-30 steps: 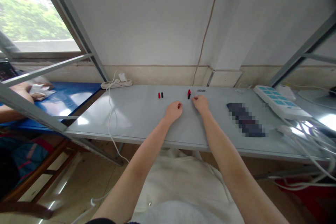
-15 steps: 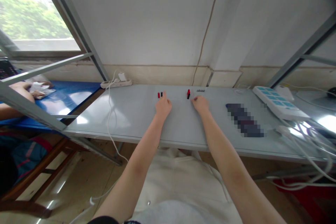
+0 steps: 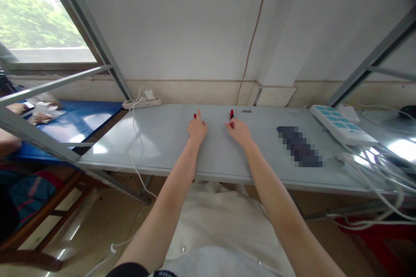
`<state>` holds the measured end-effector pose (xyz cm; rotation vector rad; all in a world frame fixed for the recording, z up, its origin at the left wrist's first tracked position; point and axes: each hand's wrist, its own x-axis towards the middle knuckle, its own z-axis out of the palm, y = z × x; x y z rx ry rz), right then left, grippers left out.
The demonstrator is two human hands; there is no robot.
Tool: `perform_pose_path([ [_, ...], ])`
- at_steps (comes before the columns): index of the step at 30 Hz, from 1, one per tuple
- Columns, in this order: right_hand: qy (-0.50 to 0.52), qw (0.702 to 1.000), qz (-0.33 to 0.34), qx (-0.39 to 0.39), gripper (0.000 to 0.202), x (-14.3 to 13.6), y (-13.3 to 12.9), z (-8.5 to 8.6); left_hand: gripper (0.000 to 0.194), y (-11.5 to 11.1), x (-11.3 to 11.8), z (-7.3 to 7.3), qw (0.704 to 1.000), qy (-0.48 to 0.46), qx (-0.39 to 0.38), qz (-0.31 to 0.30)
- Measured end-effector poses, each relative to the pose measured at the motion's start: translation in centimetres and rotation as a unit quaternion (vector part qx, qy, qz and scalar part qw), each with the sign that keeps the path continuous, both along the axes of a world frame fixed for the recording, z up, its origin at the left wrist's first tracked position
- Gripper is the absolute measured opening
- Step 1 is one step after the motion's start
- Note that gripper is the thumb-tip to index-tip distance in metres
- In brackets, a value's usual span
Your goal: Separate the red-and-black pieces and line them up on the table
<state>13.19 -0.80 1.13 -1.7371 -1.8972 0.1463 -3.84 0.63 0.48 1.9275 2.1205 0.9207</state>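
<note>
Red tube (image 3: 195,116) is on the grey surface (image 3: 221,156), just beside the person's left hand (image 3: 197,130), index finger out. Right hand (image 3: 238,130) is apart from it, fingers curled by some red-and-black pieces (image 3: 232,114). Can't tell if either's gripping anything, tbh.

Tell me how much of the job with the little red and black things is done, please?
Maybe a bit: one red piece is set apart, beside the left hand's pointing finger. The right hand is busy close by the red and black pieces, but I can't tell if it holds anything. Perhaps left: the row of small dark bits, which no hand touches.
</note>
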Motion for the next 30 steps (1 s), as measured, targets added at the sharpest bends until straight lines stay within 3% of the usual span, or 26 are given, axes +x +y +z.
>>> perform_pose_path([
  [5,0.006,0.999,0.047,0.009,0.022,-0.2,0.0,-0.4,0.036,0.5,-0.1,-0.2,0.999,-0.029,0.03,0.002],
  [9,0.041,0.997,0.058,0.025,0.024,-0.5,0.0,-0.5,0.023,1.2,0.5,-0.6,0.981,-0.17,0.049,-0.074],
  [13,0.08,0.994,0.044,0.066,0.027,-0.6,0.2,-0.6,0.019,1.0,1.5,-0.5,0.915,-0.373,0.004,-0.151],
  [17,0.143,0.988,0.027,0.061,0.039,-0.6,0.2,-0.4,0.021,0.2,2.0,0.0,0.847,-0.483,-0.048,-0.217],
  [22,0.147,0.988,0.027,0.05,0.051,-0.6,-0.1,-0.1,0.025,-0.1,2.0,0.0,0.81,-0.514,-0.074,-0.273],
  [30,0.121,0.99,0.036,0.066,0.048,-0.6,0.1,-0.4,0.029,-0.3,2.2,0.2,0.812,-0.504,-0.08,-0.284],
])
